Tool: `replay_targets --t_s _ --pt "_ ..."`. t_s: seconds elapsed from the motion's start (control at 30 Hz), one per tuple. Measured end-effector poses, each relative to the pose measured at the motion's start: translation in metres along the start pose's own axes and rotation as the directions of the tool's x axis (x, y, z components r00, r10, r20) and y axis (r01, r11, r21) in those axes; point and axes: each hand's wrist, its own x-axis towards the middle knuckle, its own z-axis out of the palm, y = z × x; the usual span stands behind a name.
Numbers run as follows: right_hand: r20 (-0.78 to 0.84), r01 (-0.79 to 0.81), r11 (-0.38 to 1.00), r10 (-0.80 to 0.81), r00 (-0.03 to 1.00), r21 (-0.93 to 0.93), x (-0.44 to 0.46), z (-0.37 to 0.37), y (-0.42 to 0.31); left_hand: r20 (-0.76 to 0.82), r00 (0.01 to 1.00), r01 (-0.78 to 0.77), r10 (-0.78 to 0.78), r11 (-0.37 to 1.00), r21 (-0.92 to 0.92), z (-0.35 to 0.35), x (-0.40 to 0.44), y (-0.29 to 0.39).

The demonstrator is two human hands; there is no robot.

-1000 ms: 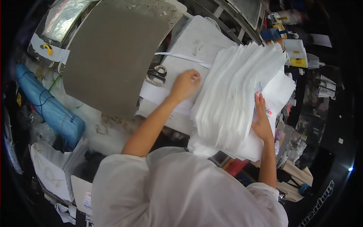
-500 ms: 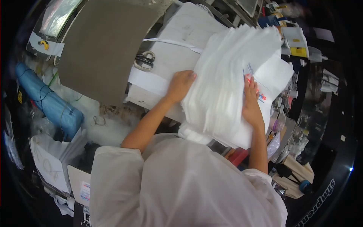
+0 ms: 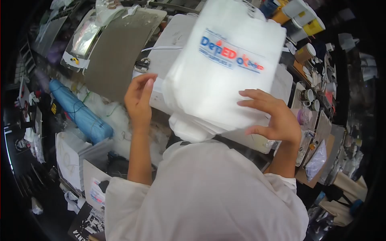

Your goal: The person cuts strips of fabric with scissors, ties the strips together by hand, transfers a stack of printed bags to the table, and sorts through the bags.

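A thick stack of soft white sheets (image 3: 225, 88) lies in front of me, its top sheet printed with blue and red "DepED" lettering. At its lower right is my right hand (image 3: 277, 116), fingers spread and thumb apart over the white surface; whether the fingertips touch it I cannot tell. My left hand (image 3: 138, 96) is raised just left of the stack, with fingers bent, thumb a little apart and nothing visible in it. Beyond its fingertips sits a small dark and silvery object (image 3: 141, 64) with a ring-shaped part. Under the stack is a pale work board (image 3: 171, 34).
To the left are a grey-brown flat panel (image 3: 120, 48) and a tied blue roll (image 3: 80, 112). A white box (image 3: 70, 160) stands below the roll. On the right are tubs (image 3: 313, 26), mugs (image 3: 306, 95) and a crowded shelf. A white strip (image 3: 161, 48) crosses the board.
Both hands were at the sides of the fanned stack. Now the stack lies flatter with its print facing up, my left hand has come away leftward, and my right hand's fingers have spread.
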Motion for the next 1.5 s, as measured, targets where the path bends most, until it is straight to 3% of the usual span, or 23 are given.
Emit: replay_targets --t_s 0.03,0.1,0.17,0.3,0.37,0.53,0.63,0.7,0.73,0.8,0.83,0.9,0.97,1.07,1.2,1.27,1.3,1.33,1.37,1.4,1.43,1.5 --pt "0.002 0.106 0.994 -0.106 0.994 -0.031 -0.014 -0.003 0.005 0.009 1.000 -0.016 0.016 1.000 0.011 0.009 -0.017 0.012" --pt "-0.041 0.147 0.985 -0.151 0.988 -0.090 -0.029 0.006 0.025 0.228 0.971 -0.113 0.078 0.983 0.145 0.026 -0.042 0.033" --pt "-0.093 0.135 0.976 -0.152 0.984 -0.169 -0.035 0.017 0.049 0.514 0.849 -0.282 0.121 0.927 0.248 0.055 -0.057 0.052" --pt "-0.220 0.258 0.966 -0.253 0.942 -0.004 -0.031 0.019 0.061 0.703 0.706 -0.455 0.087 0.816 0.357 0.107 -0.080 0.061" --pt "-0.160 0.093 0.995 -0.097 0.982 -0.033 -0.031 0.009 0.045 0.615 0.788 -0.317 0.008 0.862 0.395 0.123 -0.090 0.054" --pt "-0.259 0.120 0.993 -0.112 0.959 0.019 -0.027 0.006 0.043 0.481 0.866 -0.332 0.134 0.874 0.355 0.132 -0.098 0.053" --pt "-0.284 0.159 0.986 -0.136 0.949 0.059 -0.023 0.007 0.044 0.435 0.899 -0.252 0.048 0.870 0.424 0.129 -0.098 0.048" --pt "-0.319 0.189 0.978 -0.153 0.935 0.085 -0.018 0.011 0.046 0.357 0.928 -0.208 0.104 0.942 0.264 0.130 -0.097 0.043" --pt "-0.351 0.230 0.965 -0.173 0.920 0.127 -0.015 0.013 0.047 0.359 0.927 -0.213 0.110 0.941 0.263 0.128 -0.097 0.044" --pt "-0.383 0.272 0.948 -0.192 0.903 0.165 -0.012 0.011 0.047 0.479 0.828 -0.486 0.291 0.798 0.356 0.126 -0.096 0.050" --pt "-0.310 0.269 0.955 -0.220 0.925 0.123 -0.011 0.007 0.048 0.476 0.830 -0.486 0.292 0.798 0.356 0.128 -0.098 0.054" --pt "-0.227 0.274 0.959 -0.250 0.941 0.078 -0.009 0.004 0.047 0.549 0.811 -0.484 0.203 0.761 0.433 0.140 -0.103 0.065" --pt "-0.136 0.205 0.976 -0.194 0.972 0.076 -0.006 0.002 0.044 0.519 0.831 -0.455 0.199 0.780 0.430 0.143 -0.103 0.058" --pt "-0.089 0.265 0.962 -0.259 0.962 0.069 -0.013 0.003 0.051 0.481 0.868 -0.361 0.126 0.824 0.436 0.139 -0.101 0.049" --pt "-0.102 0.390 0.920 -0.385 0.917 0.028 -0.029 0.000 0.069 0.421 0.907 -0.164 -0.022 0.902 0.400 0.137 -0.096 0.049" --pt "-0.126 0.388 0.912 -0.404 0.906 -0.136 -0.030 -0.001 0.077 0.411 0.910 -0.120 -0.056 0.913 0.389 0.138 -0.092 0.057" --pt "-0.128 0.384 0.913 -0.401 0.907 -0.138 -0.027 -0.004 0.078 0.406 0.910 -0.080 -0.088 0.923 0.377 0.138 -0.089 0.059" --pt "-0.061 0.284 0.957 -0.288 0.956 -0.060 -0.024 -0.008 0.077 0.411 0.907 -0.082 -0.087 0.923 0.375 0.138 -0.086 0.058" --pt "0.013 0.174 0.985 -0.174 0.985 0.012 -0.022 -0.011 0.075 0.390 0.920 -0.205 0.045 0.903 0.378 0.137 -0.084 0.056" --pt "0.009 0.171 0.985 -0.171 0.985 0.012 -0.020 -0.013 0.072 0.368 0.913 -0.324 0.179 0.865 0.384 0.137 -0.082 0.056" --pt "-0.045 0.166 0.985 -0.164 0.985 0.041 -0.019 -0.014 0.067 0.372 0.911 -0.325 0.178 0.864 0.383 0.136 -0.084 0.059" --pt "-0.108 0.160 0.984 -0.152 0.983 0.073 -0.015 -0.018 0.061 0.290 0.873 -0.487 0.391 0.685 0.543 0.133 -0.094 0.069"
